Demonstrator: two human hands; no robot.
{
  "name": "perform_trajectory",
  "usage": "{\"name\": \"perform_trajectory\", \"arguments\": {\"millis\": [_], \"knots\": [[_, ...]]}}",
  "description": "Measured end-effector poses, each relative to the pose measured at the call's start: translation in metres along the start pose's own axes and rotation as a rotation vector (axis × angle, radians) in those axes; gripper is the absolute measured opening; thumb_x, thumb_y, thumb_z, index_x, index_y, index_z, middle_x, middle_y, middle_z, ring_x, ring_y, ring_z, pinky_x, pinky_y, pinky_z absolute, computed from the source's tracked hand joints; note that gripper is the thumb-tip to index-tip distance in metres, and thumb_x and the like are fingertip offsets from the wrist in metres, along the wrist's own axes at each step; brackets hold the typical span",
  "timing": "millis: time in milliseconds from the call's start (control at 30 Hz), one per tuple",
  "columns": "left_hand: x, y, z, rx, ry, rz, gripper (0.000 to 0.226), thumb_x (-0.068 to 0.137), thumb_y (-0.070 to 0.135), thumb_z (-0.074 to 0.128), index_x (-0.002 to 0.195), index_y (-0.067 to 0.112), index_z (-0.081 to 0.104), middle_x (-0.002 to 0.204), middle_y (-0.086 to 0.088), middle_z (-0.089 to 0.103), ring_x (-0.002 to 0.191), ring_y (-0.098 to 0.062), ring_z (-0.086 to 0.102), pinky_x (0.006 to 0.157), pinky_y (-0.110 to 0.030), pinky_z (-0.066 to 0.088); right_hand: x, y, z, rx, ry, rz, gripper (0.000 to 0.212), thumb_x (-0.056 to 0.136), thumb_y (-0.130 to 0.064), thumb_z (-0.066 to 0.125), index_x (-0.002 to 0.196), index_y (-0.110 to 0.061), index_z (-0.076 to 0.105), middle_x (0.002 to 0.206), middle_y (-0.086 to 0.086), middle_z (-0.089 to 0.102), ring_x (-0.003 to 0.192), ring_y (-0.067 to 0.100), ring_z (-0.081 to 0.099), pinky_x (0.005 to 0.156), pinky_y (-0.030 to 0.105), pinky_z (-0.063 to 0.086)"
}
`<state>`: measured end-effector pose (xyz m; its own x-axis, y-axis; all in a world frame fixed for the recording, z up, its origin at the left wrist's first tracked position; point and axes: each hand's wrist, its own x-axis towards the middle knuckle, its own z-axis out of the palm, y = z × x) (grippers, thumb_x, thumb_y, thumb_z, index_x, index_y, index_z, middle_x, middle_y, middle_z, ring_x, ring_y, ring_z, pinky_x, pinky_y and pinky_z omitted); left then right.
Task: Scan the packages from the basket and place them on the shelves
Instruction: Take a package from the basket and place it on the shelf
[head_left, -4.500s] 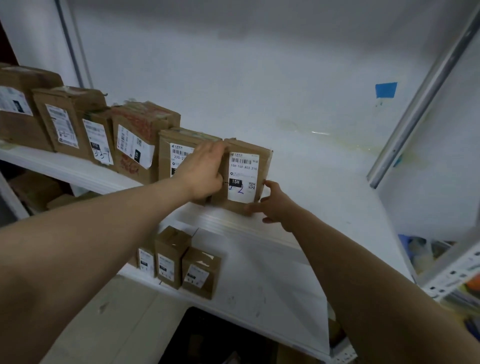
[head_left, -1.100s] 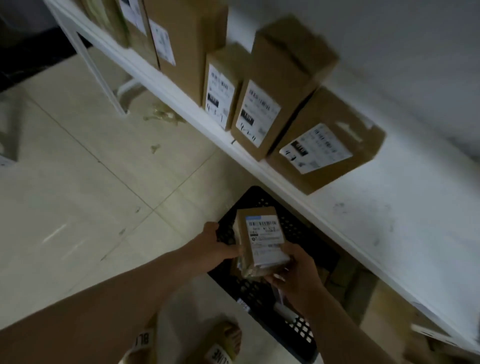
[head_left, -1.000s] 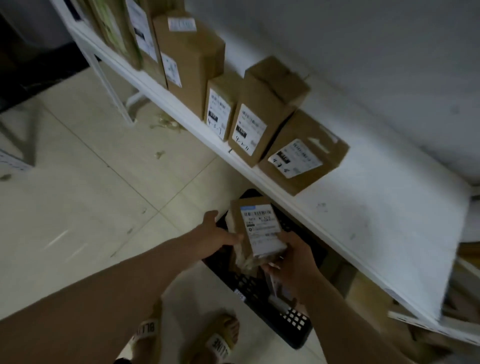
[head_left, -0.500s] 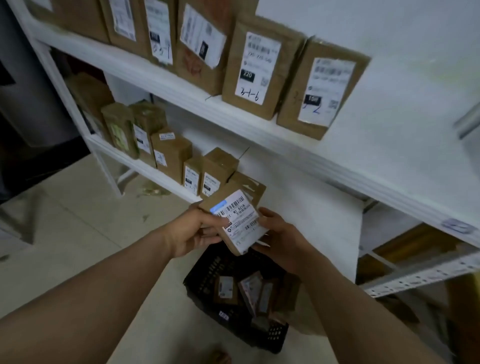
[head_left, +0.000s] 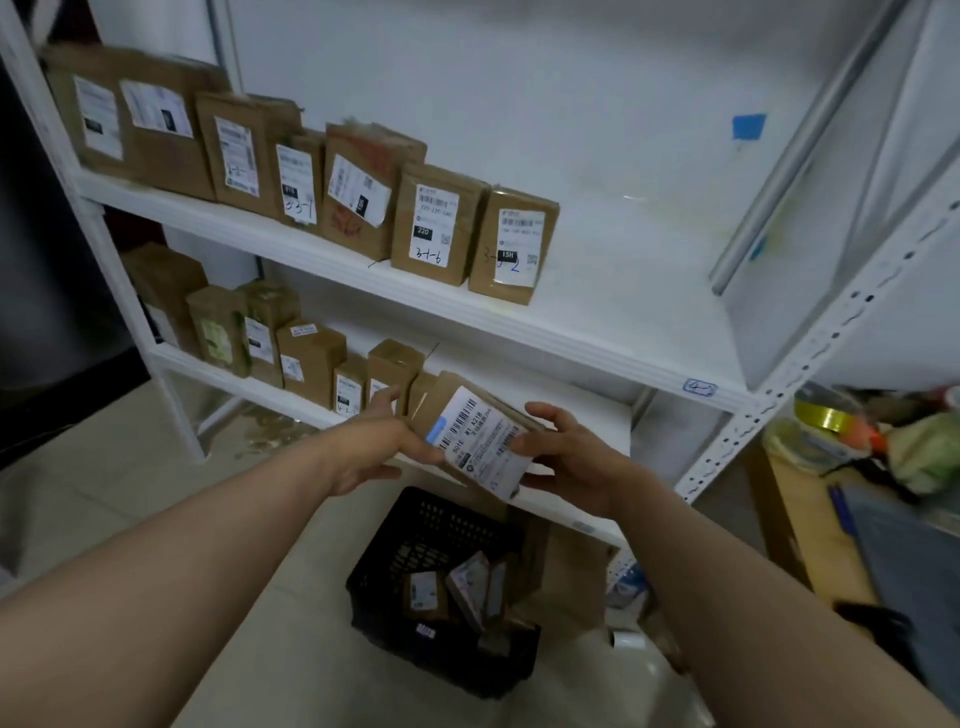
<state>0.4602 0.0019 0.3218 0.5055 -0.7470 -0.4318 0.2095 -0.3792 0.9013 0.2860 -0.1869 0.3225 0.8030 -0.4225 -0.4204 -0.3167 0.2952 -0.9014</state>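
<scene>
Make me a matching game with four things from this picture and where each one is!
Things:
1. package with blue-cornered label
2. basket
3. blue tape square
4. box marked 220

Places:
A. standing on the upper shelf
B. sitting on the floor
C. held between the left hand and the right hand
D. stuck on the wall

Pairs: 1-C, 2-B, 3-D, 4-A
</scene>
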Motion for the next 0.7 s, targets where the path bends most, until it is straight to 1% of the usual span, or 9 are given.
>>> {"name": "perform_trajectory", "arguments": {"millis": [100, 233, 300, 367, 400, 467, 533, 600, 700], "knots": [[-0.011, 0.018, 0.008, 0.08, -0.072, 0.053, 0.112, 0.072, -0.008, 0.08, 0.156, 0.033, 0.018, 0.124, 0.002, 0.064, 0.12, -0.023, 0.057, 0.113, -0.047, 0.036, -0.021, -0.013, -0.009, -0.053, -0.018, -0.007, 0.077, 0.071, -0.008, 0.081, 0.139, -0.017, 0.044, 0.127, 0.018, 0.067, 0.121, 0.033, 0.063, 0.109, 0.055, 0.045], [-0.02, 0.038, 0.023, 0.155, -0.202, 0.143, 0.121, 0.055, 0.006, 0.089, 0.154, 0.037, 0.027, 0.151, 0.0, 0.042, 0.134, -0.026, 0.047, 0.118, -0.052, 0.032, -0.053, -0.032, -0.019, -0.256, -0.073, -0.015, 0.056, 0.07, -0.018, 0.082, 0.12, -0.018, 0.056, 0.111, 0.009, 0.072, 0.117, 0.03, 0.063, 0.109, 0.051, 0.044], [-0.023, 0.046, 0.037, 0.189, -0.248, 0.153, 0.111, 0.062, 0.005, 0.086, 0.153, 0.037, 0.032, 0.156, 0.003, 0.034, 0.142, -0.025, 0.037, 0.116, -0.049, 0.034, -0.067, -0.039, -0.023, -0.358, -0.069, -0.009, 0.057, 0.076, -0.023, 0.083, 0.127, -0.02, 0.059, 0.108, 0.005, 0.071, 0.114, 0.024, 0.061, 0.105, 0.047, 0.045], [-0.025, 0.052, 0.053, 0.21, -0.33, 0.138, 0.094, 0.074, -0.007, 0.076, 0.151, 0.03, 0.036, 0.153, 0.0, 0.042, 0.137, -0.024, 0.043, 0.103, -0.037, 0.046, -0.077, -0.043, -0.03, -0.413, -0.066, -0.015, 0.052, 0.085, -0.029, 0.078, 0.133, -0.024, 0.056, 0.114, 0.007, 0.07, 0.115, 0.022, 0.06, 0.106, 0.044, 0.043], [-0.025, 0.054, 0.061, 0.233, -0.386, 0.116, 0.09, 0.075, -0.008, 0.075, 0.149, 0.028, 0.037, 0.147, -0.002, 0.052, 0.132, -0.025, 0.051, 0.1, -0.037, 0.048, -0.082, -0.044, -0.036, -0.426, -0.055, -0.027, 0.051, 0.085, -0.034, 0.077, 0.132, -0.027, 0.057, 0.121, 0.008, 0.069, 0.117, 0.022, 0.06, 0.108, 0.044, 0.043], [-0.024, 0.054, 0.078, 0.303, -0.495, 0.075, 0.094, 0.068, 0.0, 0.082, 0.147, 0.024, 0.038, 0.132, -0.003, 0.067, 0.124, -0.028, 0.061, 0.109, -0.051, 0.045, -0.088, -0.046, -0.048, -0.428, -0.034, -0.064, 0.068, 0.077, -0.046, 0.08, 0.137, -0.029, 0.053, 0.127, 0.006, 0.066, 0.12, 0.023, 0.06, 0.109, 0.046, 0.045], [-0.022, 0.054, 0.096, 0.347, -0.568, 0.042, 0.097, 0.062, 0.011, 0.086, 0.146, 0.023, 0.041, 0.129, -0.006, 0.068, 0.124, -0.03, 0.061, 0.113, -0.061, 0.036, -0.091, -0.047, -0.063, -0.432, -0.009, -0.097, 0.083, 0.069, -0.054, 0.086, 0.14, -0.028, 0.052, 0.125, 0.005, 0.067, 0.118, 0.024, 0.063, 0.109, 0.048, 0.047], [-0.019, 0.053, 0.114, 0.309, -0.611, 0.029, 0.092, 0.061, 0.011, 0.087, 0.143, 0.021, 0.046, 0.131, -0.011, 0.067, 0.125, -0.033, 0.06, 0.112, -0.065, 0.034, -0.093, -0.047, -0.08, -0.431, 0.014, -0.117, 0.074, 0.065, -0.061, 0.084, 0.129, -0.031, 0.061, 0.121, 0.006, 0.071, 0.116, 0.027, 0.066, 0.107, 0.049, 0.048], [-0.012, 0.051, 0.138, 0.214, -0.616, 0.037, 0.087, 0.06, 0.008, 0.086, 0.139, 0.017, 0.051, 0.133, -0.015, 0.065, 0.126, -0.035, 0.059, 0.114, -0.065, 0.032, -0.099, -0.047, -0.111, -0.415, 0.009, -0.128, 0.054, 0.074, -0.07, 0.075, 0.113, -0.032, 0.07, 0.109, 0.008, 0.073, 0.108, 0.03, 0.068, 0.1, 0.048, 0.051]]}}
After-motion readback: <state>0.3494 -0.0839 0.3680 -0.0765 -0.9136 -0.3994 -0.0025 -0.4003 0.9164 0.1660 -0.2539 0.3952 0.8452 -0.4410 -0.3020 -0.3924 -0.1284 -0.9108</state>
